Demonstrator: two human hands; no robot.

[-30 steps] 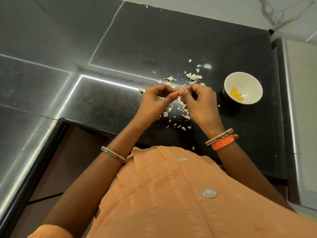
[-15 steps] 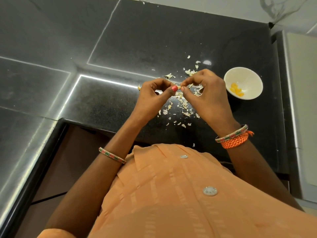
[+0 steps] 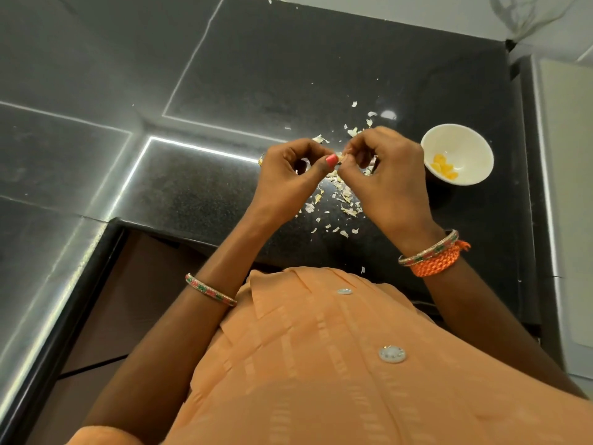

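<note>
My left hand (image 3: 290, 178) and my right hand (image 3: 385, 181) meet above the black counter, fingertips together. Between them they pinch a small pale garlic clove (image 3: 342, 158), mostly hidden by the fingers. Under and around the hands lies a scatter of papery garlic skins (image 3: 345, 200). To the right of my right hand stands a small white bowl (image 3: 471, 139) with several peeled yellowish cloves (image 3: 444, 168) in it.
The black granite counter (image 3: 321, 65) has a front edge just below the hands and a corner step on the left. A grey appliance or sink edge (image 3: 561, 187) runs along the right. One more clove piece (image 3: 261, 160) lies left of my left hand.
Both hands stay joined on the clove; they have drifted slightly up and to the right, and the fingers have shifted a little as they work at the skin.
</note>
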